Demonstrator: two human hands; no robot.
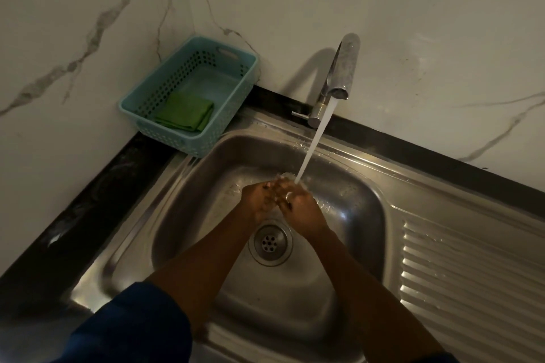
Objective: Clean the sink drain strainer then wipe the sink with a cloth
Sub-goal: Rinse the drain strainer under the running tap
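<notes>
The worktop (73,215) was a dark, glossy slab. It ran from the lower left of the frame up to a corner left of centre, then slanted down toward the right edge as a narrow strip under the marble wall (442,38). A steel sink (188,186) was set into it and filled most of the lower half of the frame, with its ribbed drainboard (472,274) at the lower right. A teal perforated basket (177,138) stood in the corner, close against the wall, its near end reaching over the sink's rim. A steel tap (342,68) rose above centre, where the sink's rim met the dark strip.
</notes>
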